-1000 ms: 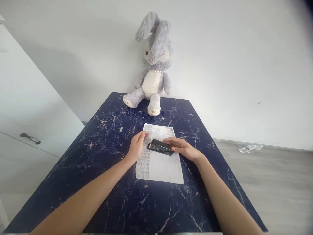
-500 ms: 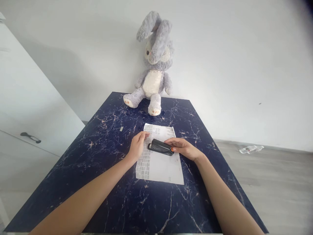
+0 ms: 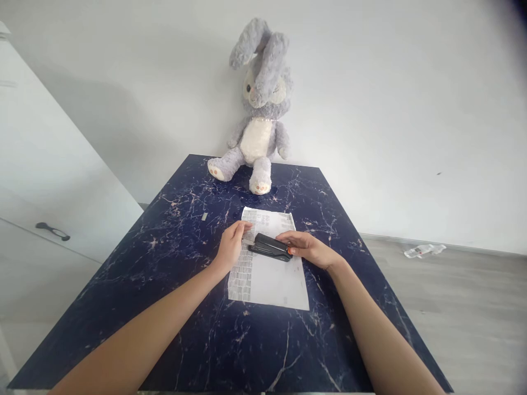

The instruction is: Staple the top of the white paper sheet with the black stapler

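Note:
A black stapler (image 3: 269, 248) lies over a printed sheet of paper (image 3: 278, 282). My right hand (image 3: 308, 247) is closed around the stapler's right end, thumb at its orange part. From the stapler's left end a thin, light-coloured metal piece (image 3: 248, 241) sticks out towards my left hand (image 3: 231, 245). That hand rests at the paper's left edge, fingers stretched inward; the undersides of its fingers are hidden. A small grey strip (image 3: 205, 216), perhaps staples, lies on the table to the left.
A large grey plush rabbit (image 3: 259, 104) sits at the far end of the dark blue marbled table (image 3: 197, 334), against the wall. A white cabinet (image 3: 45, 164) with a dark handle stands on the left. Clear plastic packaging (image 3: 424, 251) lies on the floor at right.
The thin metal piece has come out of the stapler's left end, which looked closed before. Both hands have stayed almost in place.

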Demonstrator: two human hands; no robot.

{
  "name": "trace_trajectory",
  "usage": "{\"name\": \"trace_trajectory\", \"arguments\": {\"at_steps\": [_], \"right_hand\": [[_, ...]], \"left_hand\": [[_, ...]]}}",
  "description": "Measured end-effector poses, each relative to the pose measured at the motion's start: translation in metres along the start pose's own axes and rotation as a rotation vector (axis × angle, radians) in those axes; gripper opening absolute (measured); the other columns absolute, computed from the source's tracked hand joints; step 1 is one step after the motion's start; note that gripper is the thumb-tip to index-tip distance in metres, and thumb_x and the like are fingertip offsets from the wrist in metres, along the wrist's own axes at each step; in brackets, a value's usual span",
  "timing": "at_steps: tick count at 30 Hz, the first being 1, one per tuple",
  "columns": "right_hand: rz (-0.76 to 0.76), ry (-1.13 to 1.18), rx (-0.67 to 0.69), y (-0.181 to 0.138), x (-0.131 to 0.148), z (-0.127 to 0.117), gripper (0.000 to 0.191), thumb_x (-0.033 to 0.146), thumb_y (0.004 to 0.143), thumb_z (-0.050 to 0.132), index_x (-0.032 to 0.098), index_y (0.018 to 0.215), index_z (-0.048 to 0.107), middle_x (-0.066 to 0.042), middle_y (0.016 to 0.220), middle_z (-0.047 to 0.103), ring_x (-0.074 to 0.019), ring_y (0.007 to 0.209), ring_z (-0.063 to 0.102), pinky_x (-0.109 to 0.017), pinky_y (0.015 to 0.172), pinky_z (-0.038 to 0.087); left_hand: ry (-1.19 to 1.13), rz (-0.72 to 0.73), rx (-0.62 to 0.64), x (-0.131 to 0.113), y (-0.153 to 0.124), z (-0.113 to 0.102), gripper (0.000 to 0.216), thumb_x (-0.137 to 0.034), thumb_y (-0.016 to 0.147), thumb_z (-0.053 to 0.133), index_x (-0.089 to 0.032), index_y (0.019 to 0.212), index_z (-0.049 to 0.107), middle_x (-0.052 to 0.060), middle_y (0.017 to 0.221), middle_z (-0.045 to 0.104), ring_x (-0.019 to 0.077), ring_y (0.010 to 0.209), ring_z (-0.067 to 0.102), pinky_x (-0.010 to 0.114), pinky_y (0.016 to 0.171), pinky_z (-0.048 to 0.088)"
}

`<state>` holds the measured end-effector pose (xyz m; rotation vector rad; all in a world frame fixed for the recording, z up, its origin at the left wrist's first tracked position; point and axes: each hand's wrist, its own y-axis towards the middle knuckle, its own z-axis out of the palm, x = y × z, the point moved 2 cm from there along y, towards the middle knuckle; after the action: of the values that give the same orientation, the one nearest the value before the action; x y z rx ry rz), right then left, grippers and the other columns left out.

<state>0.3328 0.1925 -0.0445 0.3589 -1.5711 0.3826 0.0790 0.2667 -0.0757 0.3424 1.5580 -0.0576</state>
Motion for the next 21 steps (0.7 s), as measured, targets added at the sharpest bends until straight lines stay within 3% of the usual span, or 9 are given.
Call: {"name": "trace_trajectory", "arguments": {"at_steps": [3, 6, 9, 12, 17, 21], "right_hand": [[-0.003, -0.057, -0.031, 0.000, 0.004, 0.003, 0.047, 0.039, 0.089, 0.074, 0.023, 0.132, 0.064, -0.010, 0.131, 0.067, -0.0265, 0.121, 0.064, -0.042, 0.103, 0.052], [-0.072, -0.270, -0.048, 0.003, 0.011, 0.016, 0.051, 0.039, 0.086, 0.077, 0.023, 0.132, 0.064, -0.010, 0.133, 0.066, -0.0284, 0.119, 0.064, -0.045, 0.103, 0.052], [-0.144, -0.557, -0.164, 0.008, 0.014, 0.035, 0.046, 0.026, 0.083, 0.078, 0.023, 0.128, 0.066, -0.008, 0.125, 0.070, -0.0259, 0.111, 0.067, -0.041, 0.099, 0.054], [-0.185, -0.711, -0.279, 0.011, 0.008, 0.048, 0.039, 0.013, 0.087, 0.064, 0.024, 0.125, 0.067, -0.004, 0.112, 0.074, -0.0211, 0.096, 0.071, -0.035, 0.086, 0.058], [-0.502, -1.149, -0.440, 0.009, 0.009, 0.059, 0.058, -0.003, 0.090, 0.046, 0.024, 0.140, 0.059, -0.007, 0.137, 0.066, -0.0265, 0.129, 0.059, -0.046, 0.106, 0.050], [-0.631, -1.579, -0.459, 0.005, 0.015, 0.068, 0.059, -0.003, 0.095, 0.048, 0.025, 0.145, 0.056, -0.006, 0.143, 0.063, -0.0280, 0.128, 0.058, -0.046, 0.101, 0.049]], "left_hand": [[-0.003, -0.005, -0.002, -0.002, 0.000, 0.000, 0.041, -0.048, 0.102, 0.047, -0.017, 0.102, 0.074, 0.011, 0.111, 0.075, 0.0247, 0.108, 0.069, 0.041, 0.102, 0.052], [-0.036, -0.017, -0.011, -0.003, 0.000, 0.001, 0.040, -0.048, 0.102, 0.048, -0.017, 0.101, 0.074, 0.011, 0.110, 0.075, 0.0247, 0.108, 0.069, 0.041, 0.102, 0.052], [-0.093, -0.020, -0.004, -0.003, 0.001, 0.001, 0.041, -0.050, 0.101, 0.049, -0.017, 0.100, 0.073, 0.011, 0.109, 0.075, 0.0250, 0.108, 0.069, 0.042, 0.103, 0.051], [-0.157, -0.025, -0.025, -0.002, 0.002, 0.000, 0.040, -0.052, 0.099, 0.053, -0.017, 0.100, 0.072, 0.011, 0.111, 0.074, 0.0253, 0.111, 0.069, 0.042, 0.106, 0.049], [-0.419, -0.157, -0.043, -0.009, -0.001, 0.003, 0.035, -0.052, 0.093, 0.065, -0.019, 0.105, 0.069, 0.009, 0.119, 0.072, 0.0237, 0.114, 0.067, 0.040, 0.106, 0.048], [-0.705, -0.309, 0.094, -0.018, -0.005, 0.009, 0.035, -0.045, 0.088, 0.075, -0.018, 0.109, 0.066, 0.010, 0.112, 0.074, 0.0199, 0.100, 0.072, 0.035, 0.097, 0.053]]}}
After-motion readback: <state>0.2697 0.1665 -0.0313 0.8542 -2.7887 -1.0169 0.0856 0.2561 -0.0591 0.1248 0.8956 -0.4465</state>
